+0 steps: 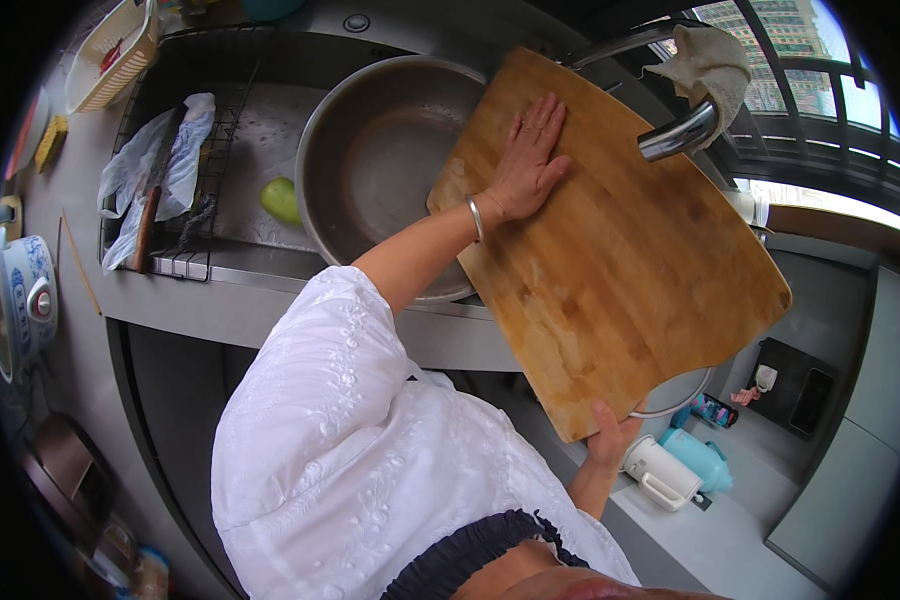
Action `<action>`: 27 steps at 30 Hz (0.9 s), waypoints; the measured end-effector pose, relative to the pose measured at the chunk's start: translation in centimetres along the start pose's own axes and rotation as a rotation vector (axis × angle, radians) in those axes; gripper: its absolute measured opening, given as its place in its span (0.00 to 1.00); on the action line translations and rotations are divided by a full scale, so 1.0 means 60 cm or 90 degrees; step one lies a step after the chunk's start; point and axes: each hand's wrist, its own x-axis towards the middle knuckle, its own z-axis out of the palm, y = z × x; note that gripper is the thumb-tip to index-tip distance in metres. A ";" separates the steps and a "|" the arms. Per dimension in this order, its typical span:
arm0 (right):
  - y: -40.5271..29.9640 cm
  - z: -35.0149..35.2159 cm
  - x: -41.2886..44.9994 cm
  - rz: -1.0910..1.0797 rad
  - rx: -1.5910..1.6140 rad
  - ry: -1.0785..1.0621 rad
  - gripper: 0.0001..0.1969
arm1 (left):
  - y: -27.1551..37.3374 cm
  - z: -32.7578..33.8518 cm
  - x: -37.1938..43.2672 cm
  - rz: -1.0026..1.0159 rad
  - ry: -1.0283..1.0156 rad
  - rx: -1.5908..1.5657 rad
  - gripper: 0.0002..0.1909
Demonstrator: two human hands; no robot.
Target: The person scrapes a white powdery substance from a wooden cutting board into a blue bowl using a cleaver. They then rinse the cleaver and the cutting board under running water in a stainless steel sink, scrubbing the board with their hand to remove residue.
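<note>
A wooden cutting board (615, 247) is held tilted at the right edge of a wide steel basin (375, 165). My left hand (529, 157), with a silver bangle at the wrist, lies palm down on its upper face. At the board's lower end, my right hand (613, 435) grips the edge, thumb on top and the other fingers largely hidden. Beneath the basin's left rim, a pale green vegetable or fruit (280, 200) lies in the sink (247, 142). Above the board, a chrome faucet (679, 135) has a cloth (709, 67) wrapped around it.
A knife (154, 187) and plastic bags (195, 142) lie on a wire rack (225, 135) over the sink. Left of it stand a plastic basket (116, 56), a yellow sponge (51, 142) and a blue-and-white pot (30, 296). Two jugs (664, 476) stand at lower right.
</note>
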 end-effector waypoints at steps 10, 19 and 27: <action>0.009 -0.034 -0.001 -0.001 0.004 -0.003 0.35 | -0.268 -0.117 -0.173 -0.202 -0.164 0.530 0.28; 0.029 -0.056 0.011 0.028 0.016 -0.082 0.35 | -0.001 -0.068 -0.001 0.020 0.071 0.150 0.30; 0.043 -0.065 0.006 0.004 -0.048 -0.122 0.34 | 0.124 -0.063 0.077 0.209 0.001 0.068 0.18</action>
